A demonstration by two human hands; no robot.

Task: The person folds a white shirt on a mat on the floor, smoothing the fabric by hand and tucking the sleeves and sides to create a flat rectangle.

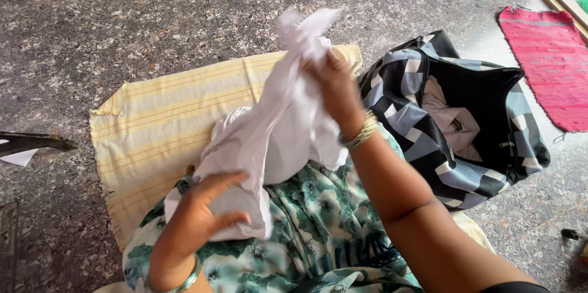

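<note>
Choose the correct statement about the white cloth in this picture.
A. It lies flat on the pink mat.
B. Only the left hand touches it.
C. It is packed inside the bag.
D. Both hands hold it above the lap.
D: the right hand lifts the white cloth at its upper part, while the left hand holds its lower end over the lap.

Left hand point(205, 207): low and near the body, palm turned down, fingers spread and curled, thumb tucked beneath, closed on the white cloth point(275, 127).
Left wrist: bent inward, ringed by a thin green bangle point(187, 281).
Right hand point(334, 82): raised higher and further forward, fingers pinched shut on the same cloth.
Right wrist: straight, carrying stacked gold bangles point(361, 132).
Right forearm: bare, running diagonally from the lower right edge up to the hand.
</note>
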